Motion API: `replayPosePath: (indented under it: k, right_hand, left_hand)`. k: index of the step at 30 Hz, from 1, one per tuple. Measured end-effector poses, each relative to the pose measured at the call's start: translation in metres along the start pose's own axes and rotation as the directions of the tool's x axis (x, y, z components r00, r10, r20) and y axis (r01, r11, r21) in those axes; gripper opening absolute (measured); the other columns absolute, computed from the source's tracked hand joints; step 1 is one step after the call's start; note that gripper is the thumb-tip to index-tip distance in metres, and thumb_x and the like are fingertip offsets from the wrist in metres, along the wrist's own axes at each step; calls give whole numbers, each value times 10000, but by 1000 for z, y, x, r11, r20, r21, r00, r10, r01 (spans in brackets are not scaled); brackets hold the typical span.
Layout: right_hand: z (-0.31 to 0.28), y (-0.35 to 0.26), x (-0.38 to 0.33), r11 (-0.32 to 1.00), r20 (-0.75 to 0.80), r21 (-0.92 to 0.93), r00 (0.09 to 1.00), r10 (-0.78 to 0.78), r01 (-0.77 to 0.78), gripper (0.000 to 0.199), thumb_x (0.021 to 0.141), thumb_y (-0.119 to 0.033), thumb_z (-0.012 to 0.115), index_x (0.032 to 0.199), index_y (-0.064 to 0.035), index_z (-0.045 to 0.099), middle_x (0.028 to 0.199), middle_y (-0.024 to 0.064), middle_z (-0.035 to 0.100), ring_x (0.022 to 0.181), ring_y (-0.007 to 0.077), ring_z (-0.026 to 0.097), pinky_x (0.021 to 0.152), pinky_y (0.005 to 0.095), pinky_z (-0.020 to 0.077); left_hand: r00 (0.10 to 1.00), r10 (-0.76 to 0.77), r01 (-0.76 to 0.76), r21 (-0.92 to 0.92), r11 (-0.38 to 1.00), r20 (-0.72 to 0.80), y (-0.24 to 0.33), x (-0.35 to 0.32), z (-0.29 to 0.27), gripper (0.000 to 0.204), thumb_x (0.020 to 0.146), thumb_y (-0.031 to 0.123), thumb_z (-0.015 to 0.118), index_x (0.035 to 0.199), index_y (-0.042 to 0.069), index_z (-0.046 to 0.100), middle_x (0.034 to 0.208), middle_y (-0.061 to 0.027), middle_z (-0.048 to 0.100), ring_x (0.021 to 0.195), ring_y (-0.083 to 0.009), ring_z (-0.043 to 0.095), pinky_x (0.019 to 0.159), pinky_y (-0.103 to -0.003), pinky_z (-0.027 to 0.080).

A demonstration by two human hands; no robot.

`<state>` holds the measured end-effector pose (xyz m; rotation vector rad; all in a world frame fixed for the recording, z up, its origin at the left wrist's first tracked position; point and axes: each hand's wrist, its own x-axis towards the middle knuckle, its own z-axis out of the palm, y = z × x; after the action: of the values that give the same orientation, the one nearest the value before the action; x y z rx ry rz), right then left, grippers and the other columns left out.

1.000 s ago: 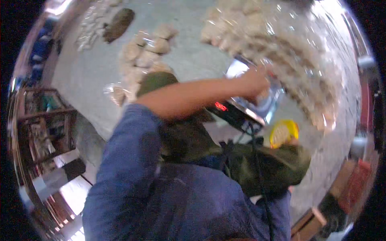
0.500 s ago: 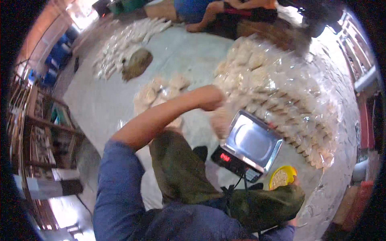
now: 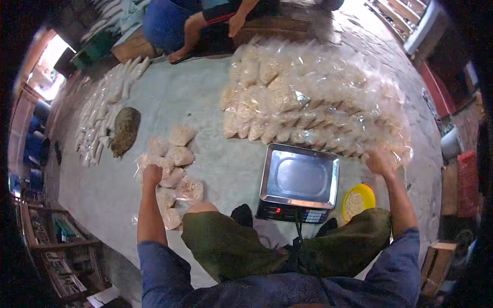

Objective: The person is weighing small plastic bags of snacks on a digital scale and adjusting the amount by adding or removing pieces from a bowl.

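L hand (image 3: 152, 174) and R hand (image 3: 379, 162) are meeting loose bags (image 3: 181, 155) and bag pile (image 3: 284, 95) resp., grips unclear, rough tugging poss. splitting them!

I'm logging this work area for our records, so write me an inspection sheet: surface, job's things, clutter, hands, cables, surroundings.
Surface: grey-green floor covering under the goods.
Job's things: scale, pan bare, red display lit; yellow bowl of pale pieces, right of the scale; large rows of filled transparent bags; smaller group of bags at left.
Clutter: white packets; brown mottled lump beside them, kind unclear.
Hands: left hand at the smaller group, right hand at the rows' near right end; grip unclear for both.
Cables: thin dark cord in front of the scale, ends unclear.
Surroundings: another person's leg and hand; wooden shelving; red crate.
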<state>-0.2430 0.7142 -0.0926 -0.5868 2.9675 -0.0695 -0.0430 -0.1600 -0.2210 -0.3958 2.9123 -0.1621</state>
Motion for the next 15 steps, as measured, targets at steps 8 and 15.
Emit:
replayPosePath:
  k: [8, 15]
  right_hand:
    - [-34, -178, 183, 930, -266, 357, 964, 14, 85, 403, 860, -239, 599, 1232, -87, 606, 979, 186, 654, 933, 319, 640, 829, 443, 495]
    - [36, -179, 289, 847, 96, 386, 929, 358, -366, 432, 837, -242, 623, 1216, -35, 593, 872, 215, 682, 761, 320, 695, 756, 418, 545]
  left_hand:
    - [958, -268, 217, -355, 909, -102, 54, -35, -79, 361, 825, 291, 706, 980, -27, 633, 1062, -288, 605, 954, -421, 613, 830, -485, 493]
    - [940, -170, -27, -565, 824, -294, 98, -76, -111, 544, 802, 257, 744, 1220, -24, 538, 1111, -236, 583, 939, -377, 612, 827, -441, 496]
